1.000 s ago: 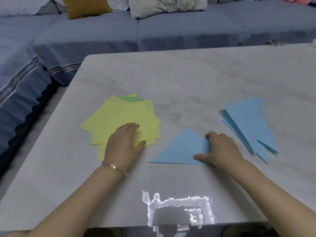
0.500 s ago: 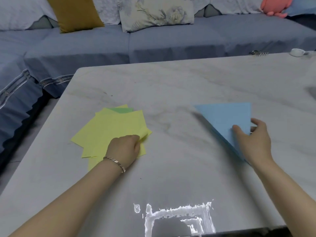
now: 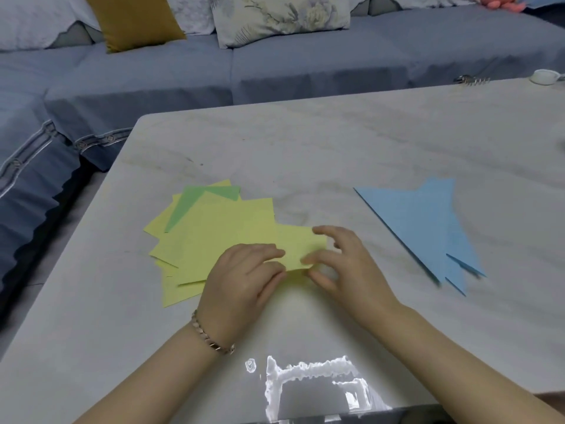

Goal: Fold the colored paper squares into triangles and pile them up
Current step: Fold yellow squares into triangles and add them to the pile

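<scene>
Both hands meet at ctr-front of the bench (image 3: 336, 142), on one yellow sheet (image 3: 301, 244) that juts off the right side of the yellow stack (image 3: 220, 234). Left hand (image 3: 244, 270), bracelet (image 3: 212, 339) on the wrist, has its fingers curled onto the sheet's left part & grips it. Right hand (image 3: 345, 264) pinches the sheet's right edge, index finger at the far corner, thumb on the near edge. Sheet lies low, approx flat, overlapping the stack; can't tell if it's lifted clear of the bench. Stack is fanned, corners out at diff angles, w/ a green sheet (image 3: 195, 198) at its far-left side, partly under yellow ones. Blue triangles (image 3: 419, 221) are piled on the bench's right side, well apart from both hands, thin points sticking out toward the near side. At the far right edge sit a small metal item (image 3: 470, 79) & a white round object (image 3: 545, 77), too small to ID. Behind the bench is a blue-grey sofa (image 3: 305, 56) w/ a mustard cushion (image 3: 134, 19) & a floral cushion (image 3: 281, 16).
</scene>
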The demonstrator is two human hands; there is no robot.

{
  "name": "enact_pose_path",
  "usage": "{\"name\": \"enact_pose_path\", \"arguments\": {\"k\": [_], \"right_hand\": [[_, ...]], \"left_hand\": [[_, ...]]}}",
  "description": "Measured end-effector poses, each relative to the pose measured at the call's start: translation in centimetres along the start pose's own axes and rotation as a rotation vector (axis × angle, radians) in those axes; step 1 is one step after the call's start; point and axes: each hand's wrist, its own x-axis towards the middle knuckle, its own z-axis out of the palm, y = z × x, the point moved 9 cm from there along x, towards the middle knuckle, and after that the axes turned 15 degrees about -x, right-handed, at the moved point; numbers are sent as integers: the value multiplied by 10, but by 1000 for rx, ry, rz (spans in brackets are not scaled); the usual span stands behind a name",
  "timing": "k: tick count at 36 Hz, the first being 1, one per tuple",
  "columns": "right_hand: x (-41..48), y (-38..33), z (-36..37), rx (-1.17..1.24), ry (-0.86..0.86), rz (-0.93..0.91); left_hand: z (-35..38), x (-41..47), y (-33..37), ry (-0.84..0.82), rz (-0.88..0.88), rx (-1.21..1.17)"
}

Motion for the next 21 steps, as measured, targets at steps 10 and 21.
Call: {"name": "enact_pose_path", "arguments": {"k": [10, 21], "right_hand": [[-30, 14, -7, -18, 77, -144], [-63, 18, -60, -159, 334, 27]], "left_hand": [[14, -43, -79, -356, -479, 258], [11, -52, -61, 249, -1355, -643]]}}
